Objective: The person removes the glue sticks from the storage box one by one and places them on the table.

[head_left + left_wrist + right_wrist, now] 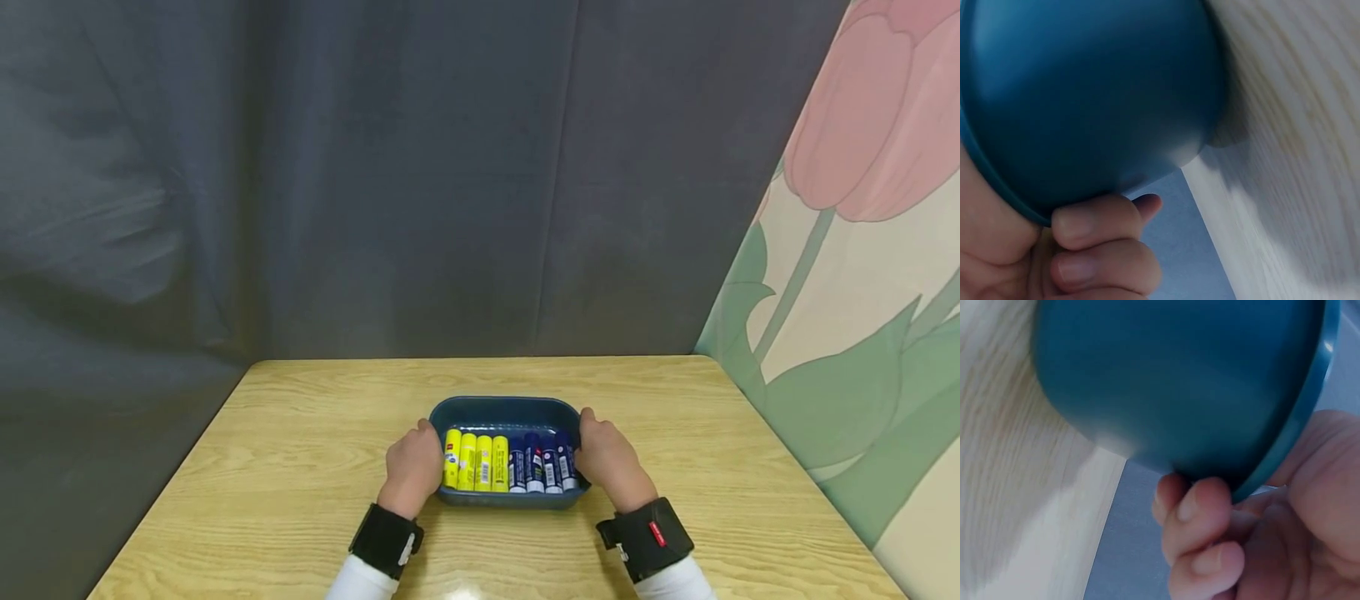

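Observation:
A dark teal plastic tray (510, 500) with rounded corners sits between my two hands over the middle of the table. Inside, on the left, several yellow glue sticks (483, 464) lie side by side; several dark blue glue sticks (533, 464) with white ends lie beside them on the right. My left hand (414, 462) grips the tray's left end, its fingers curled under the rim (997, 181). At the opposite end my right hand (611, 458) holds the rim (1297, 419) the same way, fingertips against the outer wall.
The light wooden table (300, 475) reaches back to a dark grey curtain (420, 183). A wall painted with a pink tulip (855, 117) and green leaves borders the table on the right. Black bands (648, 537) circle both wrists.

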Demonstrator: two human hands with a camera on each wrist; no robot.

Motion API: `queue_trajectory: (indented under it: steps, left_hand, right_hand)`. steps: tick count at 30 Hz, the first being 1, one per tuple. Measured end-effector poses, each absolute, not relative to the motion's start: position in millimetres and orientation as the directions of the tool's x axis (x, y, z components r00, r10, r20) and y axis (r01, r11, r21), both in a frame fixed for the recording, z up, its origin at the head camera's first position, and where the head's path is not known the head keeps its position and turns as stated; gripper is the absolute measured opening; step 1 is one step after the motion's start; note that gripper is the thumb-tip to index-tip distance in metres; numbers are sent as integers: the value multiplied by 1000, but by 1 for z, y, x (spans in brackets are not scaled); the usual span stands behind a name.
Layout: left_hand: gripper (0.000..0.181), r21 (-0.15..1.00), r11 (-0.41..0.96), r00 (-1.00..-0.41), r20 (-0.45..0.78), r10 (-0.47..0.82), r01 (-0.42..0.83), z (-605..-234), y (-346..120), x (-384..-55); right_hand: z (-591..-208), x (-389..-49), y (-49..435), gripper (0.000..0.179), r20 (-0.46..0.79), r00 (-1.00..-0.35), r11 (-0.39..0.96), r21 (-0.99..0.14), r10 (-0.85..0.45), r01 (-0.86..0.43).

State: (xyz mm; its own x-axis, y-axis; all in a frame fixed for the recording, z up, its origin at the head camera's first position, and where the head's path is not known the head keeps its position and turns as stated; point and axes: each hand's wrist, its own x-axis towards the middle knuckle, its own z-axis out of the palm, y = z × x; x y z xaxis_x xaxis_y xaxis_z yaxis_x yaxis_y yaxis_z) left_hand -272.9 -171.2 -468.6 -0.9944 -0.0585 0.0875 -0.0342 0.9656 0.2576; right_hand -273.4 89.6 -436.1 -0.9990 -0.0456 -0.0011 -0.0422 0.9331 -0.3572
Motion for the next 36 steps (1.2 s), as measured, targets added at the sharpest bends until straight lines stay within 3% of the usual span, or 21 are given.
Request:
queue_trajectory:
  steps: [12,31,36]
  left_hand:
    - [40,245,969,-995,81,-62,-41,-471,-169,-272]
    - [46,247,968,-994,85,-65,-42,-468,-174,-275]
    - [46,246,968,-996,61,-67,-50,-469,-173,-276]
  right_hand:
    - [-438,-274,90,66,-98,-995,920,-392,-11,29]
    - [-433,-276,88,58,-68,-997,912,-411,-28,3]
    - [-431,-273,91,56,7,-1000,929,-369,-13,-15]
